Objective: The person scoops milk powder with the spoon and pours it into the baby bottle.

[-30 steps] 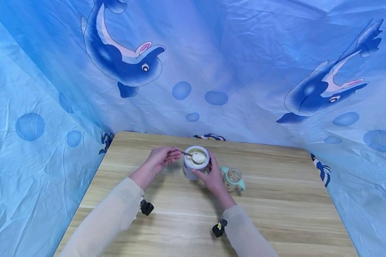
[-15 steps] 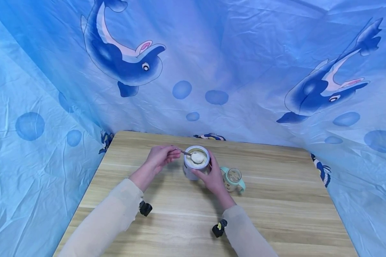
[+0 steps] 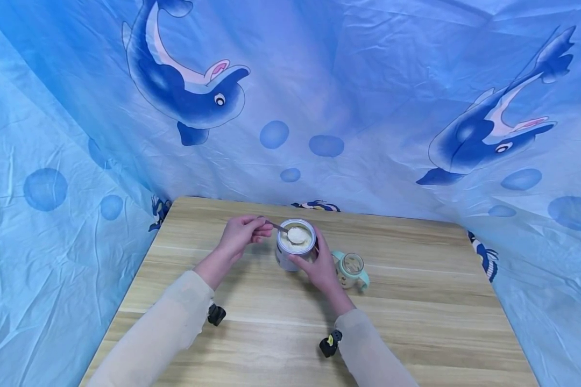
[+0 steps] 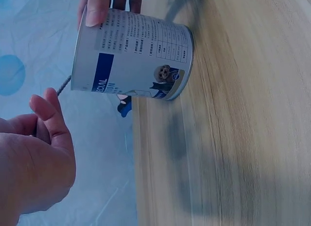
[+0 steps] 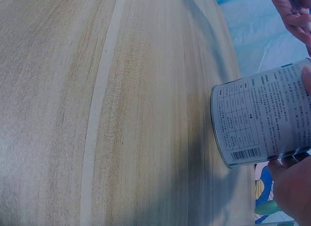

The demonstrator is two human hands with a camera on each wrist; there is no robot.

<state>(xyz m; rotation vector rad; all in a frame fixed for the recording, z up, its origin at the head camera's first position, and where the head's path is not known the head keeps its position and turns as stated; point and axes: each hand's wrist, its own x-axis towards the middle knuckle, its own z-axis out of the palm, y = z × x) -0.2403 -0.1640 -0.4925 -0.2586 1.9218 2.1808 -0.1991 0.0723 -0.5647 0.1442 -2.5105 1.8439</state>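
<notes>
My left hand (image 3: 239,235) pinches the handle of a metal spoon (image 3: 278,228) between thumb and fingers. The spoon's bowl, heaped with pale powder (image 3: 298,235), is over the mouth of an open round tin (image 3: 287,262). More cream-coloured powder shows inside the tin. My right hand (image 3: 321,266) grips the tin from the right, thumb on the near side and fingers round the far side, partly hidden. In the left wrist view, the tin's label (image 4: 131,56) carries small print and a picture of animals. A barcode on the tin (image 5: 262,119) shows in the right wrist view.
Just right of my right hand stands a clear cup with mint-green handles (image 3: 352,269), its top uncovered. The wooden table (image 3: 416,301) reaches back to a blue cloth backdrop (image 3: 368,177) printed with dolphins, with more cloth at both sides.
My left hand has shifted slightly up and away from me, and the spoon's handle end has risen with it. The loaded spoon stays over the tin. My right hand and the tin look unmoved.
</notes>
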